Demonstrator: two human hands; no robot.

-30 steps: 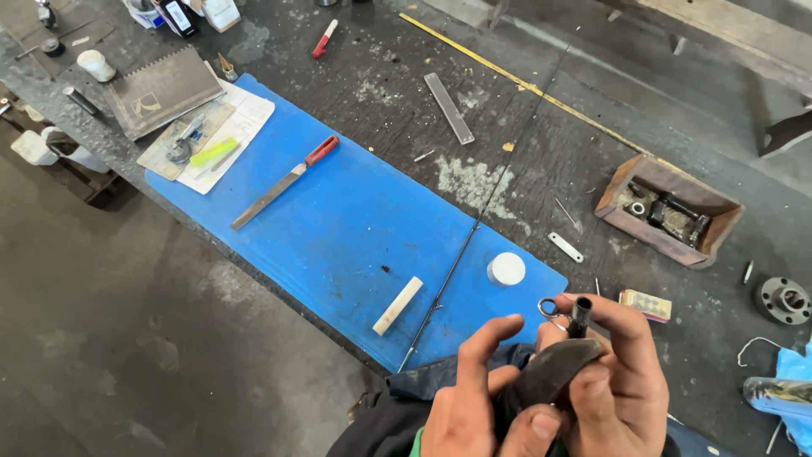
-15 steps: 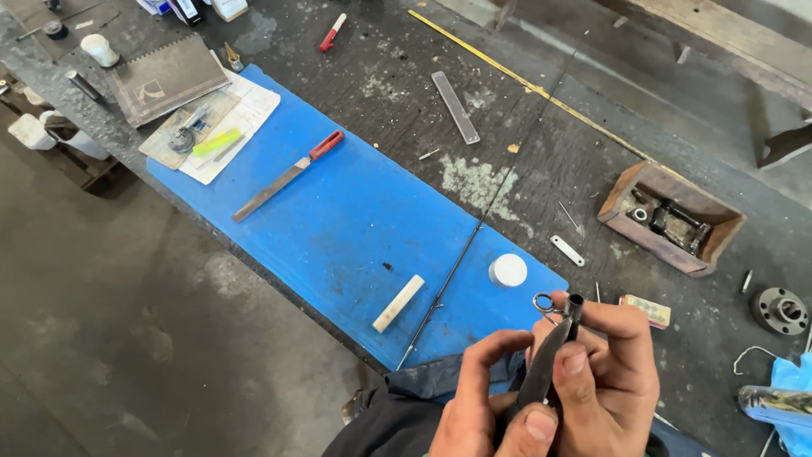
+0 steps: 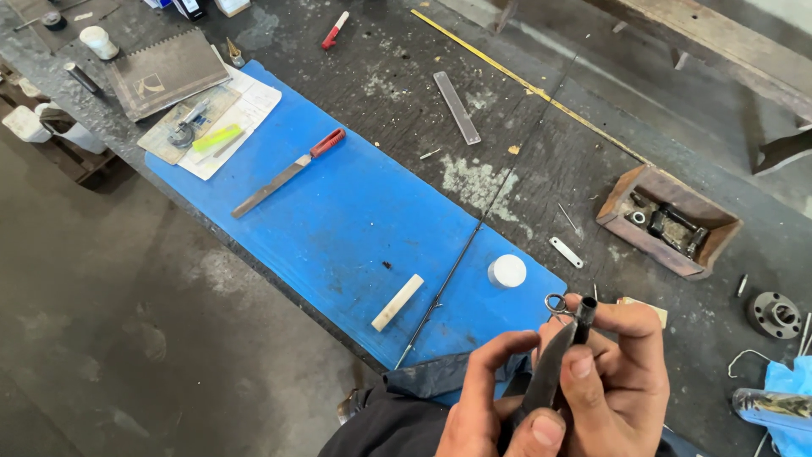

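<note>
Both hands had pulled in closer: left hand and right hand were closed on a dark slim tube, now upright over the blue mat's near edge. Wire ring sat at its tip; white cap untouched.

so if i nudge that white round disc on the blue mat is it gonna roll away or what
The white disc lies flat on the blue mat, so a nudge would probably slide it rather than roll it. It looks short and solid, so tipping seems unlikely. Stood on edge, it would likely roll toward the thin rod beside it.
</note>
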